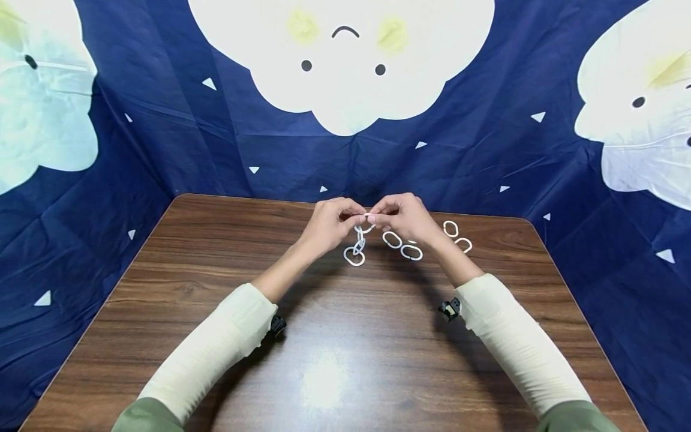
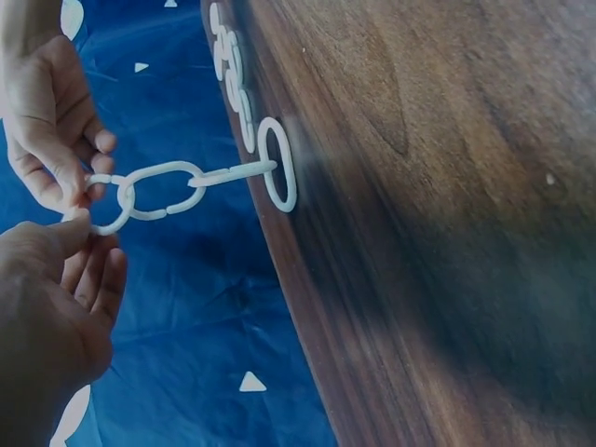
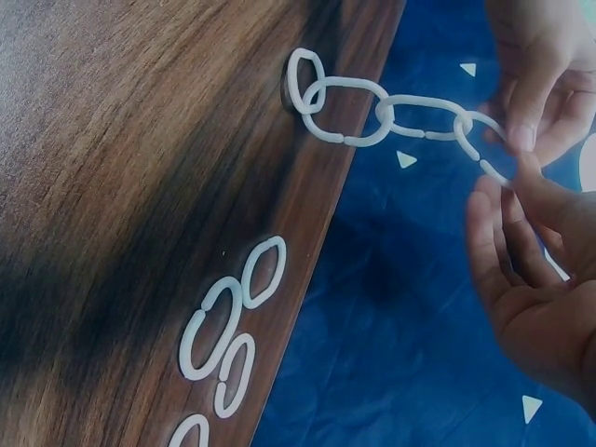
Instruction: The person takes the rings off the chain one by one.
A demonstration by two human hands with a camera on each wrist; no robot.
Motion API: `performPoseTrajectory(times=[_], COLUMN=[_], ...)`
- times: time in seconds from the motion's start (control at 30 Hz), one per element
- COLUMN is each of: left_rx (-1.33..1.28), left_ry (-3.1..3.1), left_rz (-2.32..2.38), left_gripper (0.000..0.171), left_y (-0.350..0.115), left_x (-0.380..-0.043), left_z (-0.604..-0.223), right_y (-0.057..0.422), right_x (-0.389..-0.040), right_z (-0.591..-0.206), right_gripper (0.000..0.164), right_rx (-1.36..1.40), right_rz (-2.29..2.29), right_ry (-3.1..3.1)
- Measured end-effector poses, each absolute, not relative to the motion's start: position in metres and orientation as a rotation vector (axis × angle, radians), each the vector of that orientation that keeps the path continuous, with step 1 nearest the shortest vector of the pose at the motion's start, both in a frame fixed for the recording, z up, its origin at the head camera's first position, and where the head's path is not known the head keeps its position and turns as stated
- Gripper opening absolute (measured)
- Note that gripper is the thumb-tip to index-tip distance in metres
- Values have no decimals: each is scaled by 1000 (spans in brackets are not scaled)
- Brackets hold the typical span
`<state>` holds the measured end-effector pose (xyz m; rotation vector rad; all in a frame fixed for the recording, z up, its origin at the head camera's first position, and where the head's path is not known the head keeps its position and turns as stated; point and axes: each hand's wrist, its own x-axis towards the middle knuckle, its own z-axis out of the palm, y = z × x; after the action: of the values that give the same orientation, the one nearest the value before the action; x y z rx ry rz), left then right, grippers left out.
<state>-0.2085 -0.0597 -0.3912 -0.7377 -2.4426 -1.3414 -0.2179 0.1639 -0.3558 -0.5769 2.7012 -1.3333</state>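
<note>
Both hands meet above the far part of the table. My left hand (image 1: 328, 225) pinches the top link (image 2: 110, 229) of a white plastic chain between thumb and fingers. From the other side, my right hand (image 1: 406, 215) pinches the same link, the fingertips of both hands close together and covering part of it. Below the hands hangs the chain (image 3: 424, 100), made of several oval links hooked through one another. Its lowest link (image 1: 355, 264) reaches the tabletop. Small splits show in some links.
Loose white oval links (image 1: 411, 258) lie on the brown wooden table (image 1: 216, 312), under and right of my right hand. Two more links (image 1: 450, 234) sit farther right. Behind the table's far edge hangs a blue cloth (image 1: 291, 162) with clouds and triangles.
</note>
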Motion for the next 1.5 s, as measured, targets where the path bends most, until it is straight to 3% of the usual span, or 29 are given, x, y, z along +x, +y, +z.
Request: performPoseTrajectory(times=[0.9,1.37,1.5], left_rx=[-691,-494,-459], left_ry=[-2517,-2595,-2620], left_rz=[-1327,-1247,-1239], left_gripper=[9,28,27], left_y=[-63,-49,-46], left_x=[-204,-200,-198], left_z=[-402,-407,-406], right_y=[166,168,168], right_x=[-219,-218,-218], right_z=[-350,-349,-349], right_gripper=[15,17,18], right_rx=[-463,-486,-485], right_rz=[-1378,-1425,-1430], right_ry=[2730,2715,2711])
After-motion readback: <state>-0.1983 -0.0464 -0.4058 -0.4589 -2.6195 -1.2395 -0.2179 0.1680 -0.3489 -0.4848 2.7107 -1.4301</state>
